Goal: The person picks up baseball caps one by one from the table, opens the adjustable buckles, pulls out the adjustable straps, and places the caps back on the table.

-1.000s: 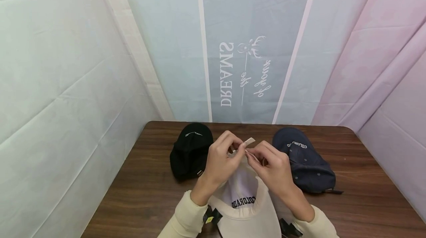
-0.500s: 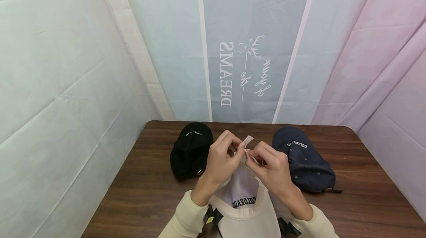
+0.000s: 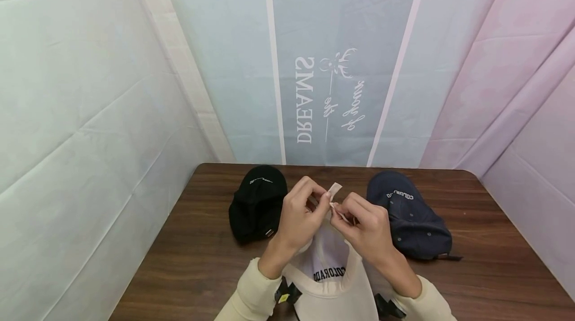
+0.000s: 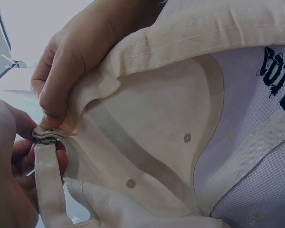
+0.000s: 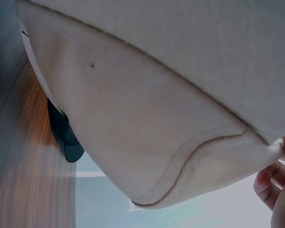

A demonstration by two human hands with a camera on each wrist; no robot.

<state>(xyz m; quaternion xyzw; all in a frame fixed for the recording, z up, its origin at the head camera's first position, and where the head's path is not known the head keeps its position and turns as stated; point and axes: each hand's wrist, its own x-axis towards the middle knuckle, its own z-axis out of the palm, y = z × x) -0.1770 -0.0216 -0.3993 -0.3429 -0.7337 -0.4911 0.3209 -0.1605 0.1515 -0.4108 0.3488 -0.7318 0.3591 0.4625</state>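
A: What has the left hand (image 3: 300,213) got?

B: The strap (image 4: 50,185) of the cream cap (image 3: 337,303). Thumb and fingers are bent in to pinch it right by the buckle (image 4: 46,140), and a short free end pokes up past the fingertips.

A: And the right hand (image 3: 366,226)?

B: A pinch as well. Its fingertips are pressed together on the cap's rear edge, just beside the buckle. The two hands nearly meet there.

A: Any gap between the fingers?

B: None to speak of at the tips; neither hand is spread. I can't tell exactly where each finger sits behind the cloth.

A: Where is the cap itself?

B: Over the middle of the tabletop (image 3: 485,241), its strap towards the far edge and its brim towards the person, running out of the head view. I can't tell whether the brim touches the wood. The inside faces up, with the lettering (image 3: 329,274) showing through.

A: What lies around it?

B: The black cap (image 3: 258,206) is near the far left corner, beside the left hand. The navy cap (image 3: 418,221) is towards the far right corner, partly hidden by the right hand, its own strap end lying out to the right.

A: And the strap between the hands?

B: The left wrist view has it threaded at the buckle, with a loop hanging below.
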